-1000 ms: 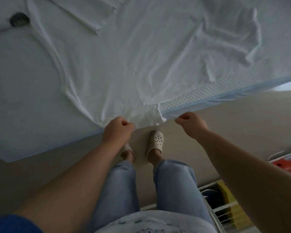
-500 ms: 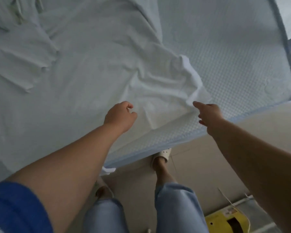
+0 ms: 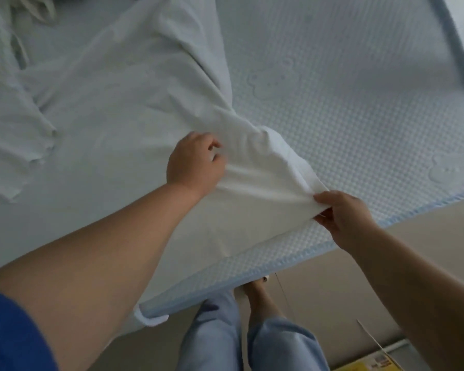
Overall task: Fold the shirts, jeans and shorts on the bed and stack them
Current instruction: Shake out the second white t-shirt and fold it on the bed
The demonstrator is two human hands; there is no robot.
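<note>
Since 0.5 s ago: both hands now on cloth, right side of shirt lifted off mattress. Head view: white shirt (image 3: 113,97) spread on bed (image 3: 359,108), hem near front edge. Left hand (image 3: 194,164) curled into fabric mid-hem, pinching a ridge. Right hand (image 3: 342,219) pinches hem corner between thumb and fingers, raised just above bed edge.

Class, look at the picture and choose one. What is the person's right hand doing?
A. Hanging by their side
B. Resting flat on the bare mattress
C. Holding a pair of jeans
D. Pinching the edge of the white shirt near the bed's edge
D: the right hand pinches a bunched edge of the white shirt near the edge of the bed.
</note>
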